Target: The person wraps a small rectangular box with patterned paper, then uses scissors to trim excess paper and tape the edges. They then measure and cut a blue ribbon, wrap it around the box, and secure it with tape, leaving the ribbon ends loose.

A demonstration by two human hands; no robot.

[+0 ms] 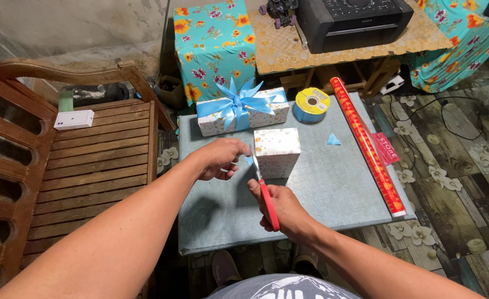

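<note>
The right hand [280, 207] holds red-handled scissors [266, 196], fingers closed around the handles, blades pointing far toward a small piece of blue ribbon [249, 160]. The left hand [219, 159] pinches this ribbon between its fingertips, just left of a small wrapped box [277, 152] in the middle of the grey table [333, 188]. Farther away lies a bigger gift box with a blue bow [242, 111], and right of it a ribbon spool [312, 104]. A red roll of wrapping paper [366, 144] lies along the right edge. A wooden bench [100, 160] stands at the left.
</note>
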